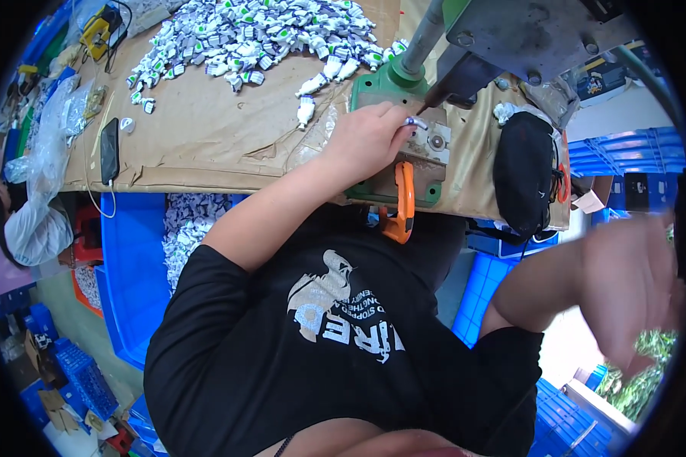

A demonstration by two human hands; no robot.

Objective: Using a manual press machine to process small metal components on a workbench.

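Fingers of the left hand (pixel 370 137) pinched a small white plastic part (pixel 417 121) on the green metal press base (pixel 377 91); the blurred right hand (pixel 633 289) hung open, empty.

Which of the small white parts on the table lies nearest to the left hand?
The single white part lying alone just left of the left hand, below the big pile.

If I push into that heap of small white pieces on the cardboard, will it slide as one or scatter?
The heap of small white pieces would likely scatter: the pieces lie loose, with strays already at its edge. They look light and small, probably plastic, so they may skid easily on the cardboard.
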